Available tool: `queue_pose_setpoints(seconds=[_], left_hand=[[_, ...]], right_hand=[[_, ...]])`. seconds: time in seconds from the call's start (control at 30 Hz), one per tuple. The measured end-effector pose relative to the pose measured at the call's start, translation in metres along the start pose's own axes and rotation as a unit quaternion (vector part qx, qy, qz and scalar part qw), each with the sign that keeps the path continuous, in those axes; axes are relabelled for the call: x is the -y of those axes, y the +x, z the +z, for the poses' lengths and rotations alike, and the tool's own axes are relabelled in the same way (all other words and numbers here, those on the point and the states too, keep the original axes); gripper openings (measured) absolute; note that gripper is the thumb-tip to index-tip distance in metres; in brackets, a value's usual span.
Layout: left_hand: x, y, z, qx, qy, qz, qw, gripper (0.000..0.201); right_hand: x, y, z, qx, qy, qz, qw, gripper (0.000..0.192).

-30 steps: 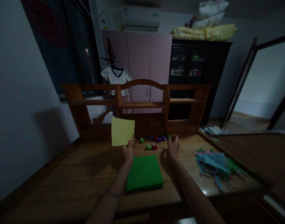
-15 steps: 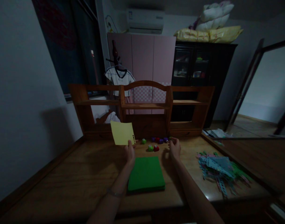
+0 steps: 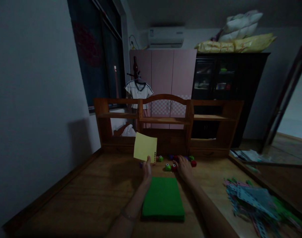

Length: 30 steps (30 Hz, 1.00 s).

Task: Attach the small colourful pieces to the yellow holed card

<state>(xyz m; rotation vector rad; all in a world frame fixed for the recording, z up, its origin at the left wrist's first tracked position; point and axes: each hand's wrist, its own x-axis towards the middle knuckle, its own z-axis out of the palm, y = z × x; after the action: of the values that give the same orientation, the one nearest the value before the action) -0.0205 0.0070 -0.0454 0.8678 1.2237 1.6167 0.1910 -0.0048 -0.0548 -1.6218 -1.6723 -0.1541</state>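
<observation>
A yellow sheet of paper (image 3: 144, 145) with a row of dark spots along its right edge is held up, pinched at its lower corner in my left hand (image 3: 147, 172). My right hand (image 3: 184, 168) reaches over the row of small toys, fingers stretched forward and apart, partly covering some. By its fingertips sit a red toy with eyes (image 3: 174, 167) and a green one (image 3: 168, 167). Just right of it lie another green toy (image 3: 191, 158) and a red one (image 3: 193, 163). Another green toy (image 3: 160, 158) stands beside the paper. Between my forearms lies a thick green square block or stack (image 3: 163, 198).
A tangled pile of blue, pink and green strips (image 3: 257, 201) lies on the table's right side. A wooden shelf unit (image 3: 165, 121) closes off the back of the table (image 3: 91, 195). A white wall (image 3: 42, 115) rises on the left.
The view has swung left. My right hand has moved left across the toys, and its fingers are more spread. My left hand still holds up the yellow paper, now tilted slightly differently.
</observation>
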Motion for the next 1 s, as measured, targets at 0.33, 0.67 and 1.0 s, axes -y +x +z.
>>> queue_pose_setpoints(seconds=[0.33,0.67,1.0], left_hand=[[-0.005,-0.006,0.003,0.021,0.022,-0.013,0.999,0.05],[0.002,-0.001,0.0,0.026,0.022,0.025,0.999,0.036],[-0.009,-0.011,0.002,0.071,-0.006,0.069,0.995,0.042]], right_hand=[[-0.011,-0.006,-0.002,0.066,0.009,-0.009,0.998,0.028],[-0.008,-0.014,0.001,-0.036,-0.137,0.04,0.989,0.03],[0.005,0.003,-0.017,-0.059,0.422,0.173,0.888,0.039]])
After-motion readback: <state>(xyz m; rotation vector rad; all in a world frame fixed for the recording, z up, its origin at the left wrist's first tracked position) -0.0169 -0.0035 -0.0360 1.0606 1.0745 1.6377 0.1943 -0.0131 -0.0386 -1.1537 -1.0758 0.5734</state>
